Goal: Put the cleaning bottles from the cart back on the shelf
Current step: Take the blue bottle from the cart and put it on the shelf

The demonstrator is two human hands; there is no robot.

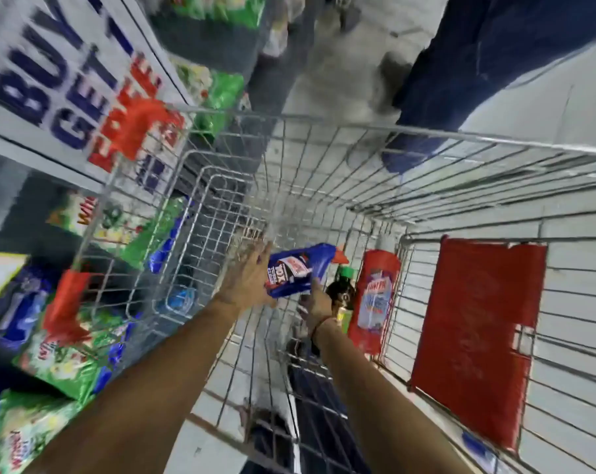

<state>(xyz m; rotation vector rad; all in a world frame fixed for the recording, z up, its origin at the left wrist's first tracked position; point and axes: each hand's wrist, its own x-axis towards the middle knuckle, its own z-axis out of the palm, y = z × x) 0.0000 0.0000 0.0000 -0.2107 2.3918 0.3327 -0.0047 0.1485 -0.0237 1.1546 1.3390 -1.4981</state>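
Observation:
I look down into a wire shopping cart (324, 138). A blue cleaning bottle (300, 268) with a red cap lies tilted above the cart's bottom, held between both hands. My left hand (248, 278) cups its left side, fingers stretched out behind it and thumb under its base. At the bottle's lower right edge, my right hand (319, 302) grips it. Just right of them, a red cleaning bottle (375, 299) leans against the cart's rear grid. A dark bottle with a green cap (341, 289) lies between it and my right hand, partly hidden.
Shelves on the left hold green detergent bags (61, 364) and blue packs below a "BUY GET FREE" sign (67, 80). A red seat flap (474, 336) hangs on the cart's right. A person's blue-trousered leg (460, 80) stands beyond the cart's front. The picture is blurred.

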